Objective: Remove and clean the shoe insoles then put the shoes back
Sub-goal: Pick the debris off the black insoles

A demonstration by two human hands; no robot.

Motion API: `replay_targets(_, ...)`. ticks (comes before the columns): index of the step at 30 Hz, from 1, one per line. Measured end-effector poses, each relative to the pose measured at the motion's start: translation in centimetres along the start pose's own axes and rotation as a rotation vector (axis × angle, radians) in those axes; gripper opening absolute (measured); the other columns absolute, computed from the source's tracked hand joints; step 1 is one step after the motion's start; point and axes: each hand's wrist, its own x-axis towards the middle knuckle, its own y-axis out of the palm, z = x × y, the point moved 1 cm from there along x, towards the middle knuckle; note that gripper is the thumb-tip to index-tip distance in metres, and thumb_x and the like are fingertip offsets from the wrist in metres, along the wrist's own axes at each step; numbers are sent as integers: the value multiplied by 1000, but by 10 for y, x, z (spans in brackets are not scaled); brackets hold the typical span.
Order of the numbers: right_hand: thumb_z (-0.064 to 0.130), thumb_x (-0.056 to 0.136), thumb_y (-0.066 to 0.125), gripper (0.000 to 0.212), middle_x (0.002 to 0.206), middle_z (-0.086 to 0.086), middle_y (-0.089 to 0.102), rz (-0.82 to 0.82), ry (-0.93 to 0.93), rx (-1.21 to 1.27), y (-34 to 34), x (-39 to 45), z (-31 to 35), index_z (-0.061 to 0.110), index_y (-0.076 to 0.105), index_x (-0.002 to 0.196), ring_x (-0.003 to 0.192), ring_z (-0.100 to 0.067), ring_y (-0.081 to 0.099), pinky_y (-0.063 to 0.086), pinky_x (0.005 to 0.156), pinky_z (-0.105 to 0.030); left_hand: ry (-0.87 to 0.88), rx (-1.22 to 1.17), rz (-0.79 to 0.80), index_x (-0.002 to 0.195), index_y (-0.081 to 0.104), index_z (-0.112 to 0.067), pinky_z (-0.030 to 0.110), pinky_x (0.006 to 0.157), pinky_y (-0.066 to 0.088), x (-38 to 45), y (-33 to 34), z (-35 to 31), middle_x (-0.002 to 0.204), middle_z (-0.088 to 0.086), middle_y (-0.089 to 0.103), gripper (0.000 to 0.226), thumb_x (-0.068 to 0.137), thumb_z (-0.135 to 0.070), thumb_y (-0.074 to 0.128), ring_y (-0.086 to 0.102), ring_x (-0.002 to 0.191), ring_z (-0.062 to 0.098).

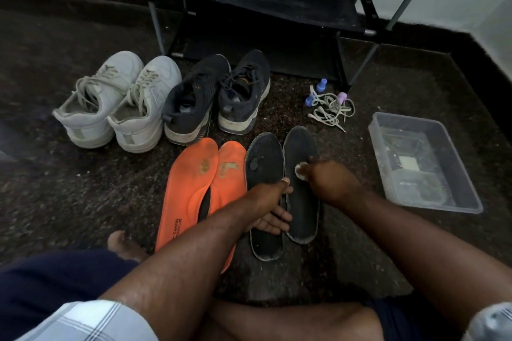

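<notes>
Two black insoles lie side by side on the dark floor. My left hand [270,206] grips the inner edge of the right black insole [303,196], thumb on top and fingers beneath, over the left black insole [263,169]. My right hand [321,177] presses a small white wipe [300,170] onto the right black insole. Two orange insoles [191,191] lie to the left, worn and stained near the toes. Behind them stand a pair of white sneakers [119,102] and a pair of dark sneakers [219,94].
A clear plastic tub [454,196] holding water sits on the floor at the right. Loose white laces [331,109] and small blue and purple caps lie near the black shoe rack [263,8] by the wall. My bare foot [124,246] rests at the lower left.
</notes>
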Motion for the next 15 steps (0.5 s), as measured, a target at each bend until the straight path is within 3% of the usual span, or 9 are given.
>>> replay_targets(2, 48, 96, 44, 38, 112, -4, 71, -19, 7, 75, -5, -6, 5, 24, 70, 110, 103, -23, 67, 53, 88, -35, 9, 11, 8, 147, 42, -30, 39, 77, 59, -5, -1, 0, 102, 18, 68, 55, 101, -60, 34, 71, 88, 33)
replay_targets(5, 31, 94, 59, 23, 106, -3, 74, -223, 32, 243, -26, 0, 22, 20, 75, 106, 98, -22, 68, 50, 85, -27, 53, 4, -5, 135, 52, -20, 35, 70, 60, -15, -7, -8, 93, 14, 69, 47, 102, -52, 42, 73, 80, 28)
replay_targets(9, 24, 92, 62, 19, 103, -7, 74, -320, -31, 302, -42, 31, 60, 17, 76, 103, 93, -23, 69, 47, 79, -26, 138, 22, -271, 116, 59, -12, 28, 58, 56, -14, -32, -20, 79, 11, 63, 25, 103, -29, 47, 65, 63, 22)
replay_targets(11, 22, 90, 62, 17, 99, -9, 73, -329, -68, 250, -37, 51, 73, 16, 76, 99, 90, -25, 68, 50, 78, -30, 113, -48, -355, 112, 55, -21, 37, 66, 59, -8, -42, -17, 88, 17, 67, 13, 101, -20, 47, 66, 64, 24)
replay_targets(13, 17, 88, 61, 15, 96, -13, 71, -280, -77, 191, -31, 66, 84, 12, 74, 94, 89, -29, 66, 50, 76, -33, 98, -92, -353, 116, 51, -25, 51, 85, 57, -3, -45, -14, 100, 22, 67, 20, 100, -14, 48, 68, 70, 30)
replay_targets(15, 13, 84, 59, 12, 89, -17, 68, -200, -127, 93, -24, 75, 95, 7, 69, 82, 85, -33, 64, 48, 72, -36, 118, -32, -354, 122, 48, -27, 51, 88, 55, -1, -44, -14, 95, 17, 63, 29, 98, -11, 47, 67, 69, 29)
